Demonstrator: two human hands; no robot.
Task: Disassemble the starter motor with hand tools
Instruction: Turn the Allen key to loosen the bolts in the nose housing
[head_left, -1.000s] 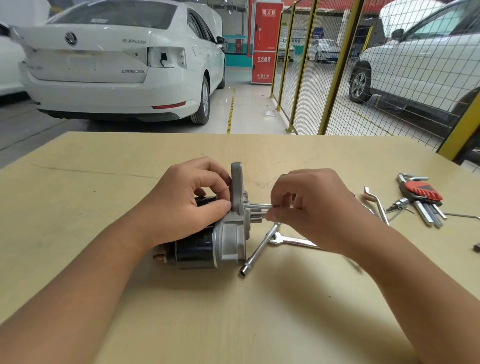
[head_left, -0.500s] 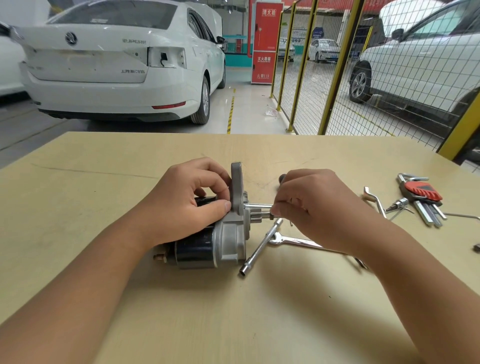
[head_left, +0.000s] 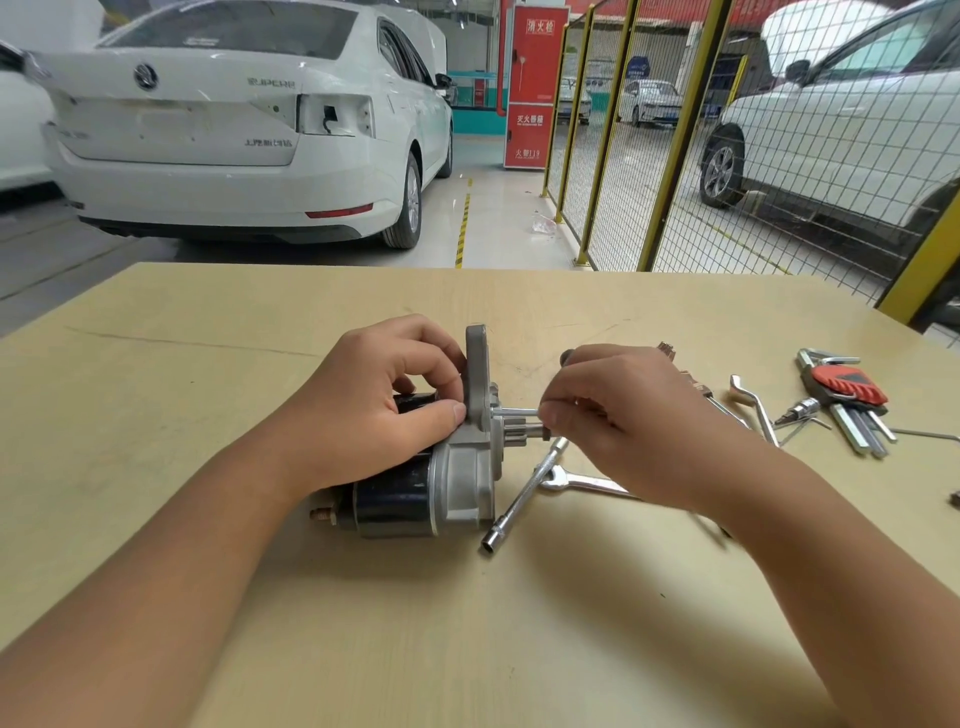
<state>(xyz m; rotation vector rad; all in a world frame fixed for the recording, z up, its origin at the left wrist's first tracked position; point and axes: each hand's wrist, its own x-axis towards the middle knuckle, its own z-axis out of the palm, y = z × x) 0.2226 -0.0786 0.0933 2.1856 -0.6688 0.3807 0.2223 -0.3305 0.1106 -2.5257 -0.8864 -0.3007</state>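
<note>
While the motor (head_left: 441, 467) lies on its side on the counter (head_left: 156, 415) just as it did a second ago, the right hand (head_left: 623, 431) has drawn in toward the housing: a second back its fingers sat farther out along the thin shaft (head_left: 514, 412), and now the fingertips are up near the pinion (head_left: 519, 431), curled and pinching something small there. Whether that is a tool tip, a clip or the shaft end itself is too hidden to tell. I judge this as fine finger work at the drive end, loosening or turning a fastener by feel, so the strip-down is at an early stage; the body looks whole, with nothing yet split off.

Nearest the viewer, a socket wrench (head_left: 524, 493) lies slanted on the counter just right of the motor, crossing a flat spanner (head_left: 587, 483) that runs under the right wrist. The motor sits between the hands. The left hand (head_left: 374, 410) grips its black upper cylinder, fingers curled over the top and thumb pressed against the grey flange (head_left: 478, 364), unmoved from before, steadying it.

Farther right, well apart from the hands, lie a bent bar (head_left: 753, 405) and a red-handled hex key set (head_left: 847, 395). Beyond the counter stand a white car (head_left: 234, 130) and a yellow mesh fence (head_left: 649, 156).
</note>
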